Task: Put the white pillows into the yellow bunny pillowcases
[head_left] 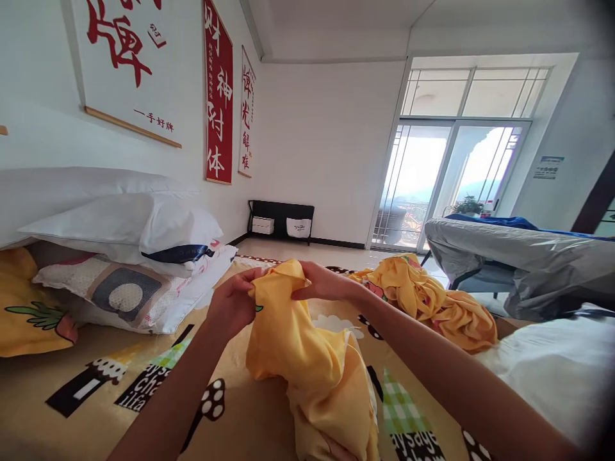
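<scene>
A bunched yellow pillowcase (302, 352) hangs from both hands, its lower part lying crumpled on the patterned bed cover (230, 390). My left hand (236, 301) pinches its upper left edge between thumb and fingers. On the other side, my right hand (321, 282) grips the top right edge, thumb in front and the other fingers partly hidden by the fabric. A pale seam runs down the cloth's right side. Inside the folds, nothing can be made out.
White pillows (110, 218) are stacked at the left, above a yellow printed pillow (33, 307). Crumpled yellow bedding (423, 294) lies to the right, beside a white bundle (557, 365). Farther off stand a plastic-covered table (528, 256) and a black rack (281, 214).
</scene>
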